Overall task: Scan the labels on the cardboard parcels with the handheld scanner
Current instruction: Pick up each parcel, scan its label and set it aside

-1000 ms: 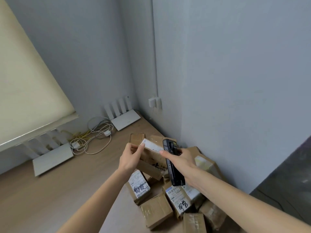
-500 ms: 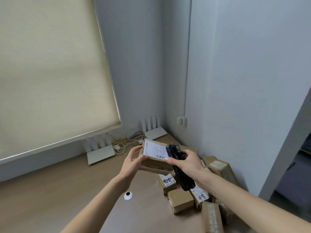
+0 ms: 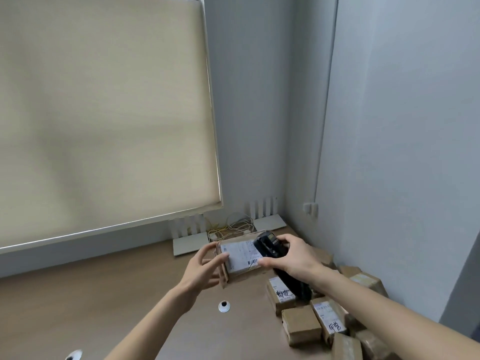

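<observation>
My left hand (image 3: pixel 201 268) holds a cardboard parcel (image 3: pixel 239 274) up above the desk, thumb on its white label (image 3: pixel 240 254), which faces me. My right hand (image 3: pixel 292 255) grips the black handheld scanner (image 3: pixel 270 246), whose head lies over the right end of the label. The scanner's handle reaches down past my wrist. Several more parcels (image 3: pixel 301 324) lie heaped on the desk at the lower right, some with white labels and handwriting.
The wooden desk (image 3: pixel 78 307) runs along a window with a beige roller blind (image 3: pixel 104 113). Two white routers (image 3: pixel 188 242) and a tangle of cables (image 3: pixel 233 226) sit at the back. A round cable hole (image 3: pixel 224 306) is in the desk. Grey walls close the right side.
The camera has tilted up and left, bringing the blind into view. The parcel has turned so its label faces me more fully, and the scanner's head has come over the label's right end.
</observation>
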`<state>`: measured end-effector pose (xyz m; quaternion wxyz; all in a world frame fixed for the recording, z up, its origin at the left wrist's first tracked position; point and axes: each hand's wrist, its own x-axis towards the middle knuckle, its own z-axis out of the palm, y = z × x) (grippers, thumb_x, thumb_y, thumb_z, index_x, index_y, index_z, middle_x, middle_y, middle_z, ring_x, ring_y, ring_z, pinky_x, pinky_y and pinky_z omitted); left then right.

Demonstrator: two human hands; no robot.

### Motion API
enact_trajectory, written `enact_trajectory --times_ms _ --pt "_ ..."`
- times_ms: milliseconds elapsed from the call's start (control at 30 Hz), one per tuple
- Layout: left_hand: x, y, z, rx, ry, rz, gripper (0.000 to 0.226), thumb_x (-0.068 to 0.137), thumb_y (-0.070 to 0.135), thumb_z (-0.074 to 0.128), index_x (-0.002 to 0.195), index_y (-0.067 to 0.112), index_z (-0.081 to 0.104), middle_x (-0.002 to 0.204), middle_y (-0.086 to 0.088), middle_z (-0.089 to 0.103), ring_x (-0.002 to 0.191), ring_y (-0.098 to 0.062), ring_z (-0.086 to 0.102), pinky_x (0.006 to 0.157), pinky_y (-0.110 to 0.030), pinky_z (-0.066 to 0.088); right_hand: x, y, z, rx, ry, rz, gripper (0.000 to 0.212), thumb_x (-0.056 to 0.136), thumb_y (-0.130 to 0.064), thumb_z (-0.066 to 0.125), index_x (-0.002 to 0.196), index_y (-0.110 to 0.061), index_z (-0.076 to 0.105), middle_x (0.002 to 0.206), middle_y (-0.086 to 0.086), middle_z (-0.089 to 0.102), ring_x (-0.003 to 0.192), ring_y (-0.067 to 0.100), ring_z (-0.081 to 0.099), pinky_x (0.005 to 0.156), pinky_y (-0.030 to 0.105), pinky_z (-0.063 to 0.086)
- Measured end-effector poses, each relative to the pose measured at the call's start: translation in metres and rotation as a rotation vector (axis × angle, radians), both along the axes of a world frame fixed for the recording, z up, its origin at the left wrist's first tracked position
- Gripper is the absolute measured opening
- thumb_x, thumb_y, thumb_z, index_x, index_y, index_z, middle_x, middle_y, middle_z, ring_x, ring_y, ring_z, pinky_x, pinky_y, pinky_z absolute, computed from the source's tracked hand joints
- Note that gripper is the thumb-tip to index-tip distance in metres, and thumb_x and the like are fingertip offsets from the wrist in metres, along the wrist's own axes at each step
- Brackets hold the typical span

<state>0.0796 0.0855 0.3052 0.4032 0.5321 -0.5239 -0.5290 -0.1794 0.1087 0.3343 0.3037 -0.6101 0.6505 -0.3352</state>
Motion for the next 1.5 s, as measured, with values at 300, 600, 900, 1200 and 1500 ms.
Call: enact_trajectory --times_ms 300,600,900,1200,1500 --pt "0.023 0.018 -0.003 -0.071 -0.045 0.205 0.053 0.053 0.048 0.085 0.100 0.034 0.064 0.101 -0.016 0.071 0.094 -0.030 0.073 0.085 -0.044 0.062 0.016 -0.005 0.015 0.002 0.268 0.063 0.092 0.054 -0.076 0.086 0.132 -0.034 0.061 0.126 -0.007 0.070 0.115 0.019 0.066 0.097 0.039 0.055" --pt "0.040 0.026 0.000 -0.190 -0.128 0.394 0.055 0.054 0.053 0.080 0.101 0.035 0.059 0.099 0.001 0.070 0.094 -0.016 0.069 0.077 -0.035 0.058 0.036 -0.006 0.014 0.079 0.627 0.072 0.086 0.056 -0.079 0.079 0.126 -0.034 0.062 0.125 -0.004 0.069 0.117 0.025 0.064 0.081 0.033 0.043" --pt "0.051 0.032 0.002 -0.239 -0.197 0.480 0.039 0.074 0.034 0.085 0.102 0.035 0.058 0.106 -0.002 0.067 0.097 -0.011 0.064 0.069 -0.025 0.047 0.045 -0.004 0.016 0.083 0.707 0.100 0.082 0.053 -0.077 0.081 0.119 -0.030 0.066 0.123 -0.001 0.070 0.118 0.026 0.064 0.079 0.033 0.040" --pt "0.054 0.039 0.005 -0.245 -0.220 0.515 0.039 0.074 0.035 0.085 0.102 0.035 0.058 0.106 0.000 0.066 0.096 -0.007 0.063 0.067 -0.021 0.046 0.051 -0.003 0.015 0.075 0.725 0.140 0.078 0.055 -0.077 0.082 0.116 -0.030 0.066 0.123 -0.001 0.069 0.118 0.027 0.064 0.078 0.034 0.039" --pt "0.072 0.056 0.001 -0.228 -0.150 0.550 0.046 0.063 0.051 0.083 0.101 0.042 0.058 0.105 0.002 0.068 0.099 -0.015 0.066 0.079 -0.034 0.055 0.063 -0.002 0.012 0.113 0.544 0.221 0.087 0.047 -0.082 0.080 0.119 -0.035 0.065 0.116 -0.009 0.070 0.107 0.019 0.065 0.081 0.031 0.047"
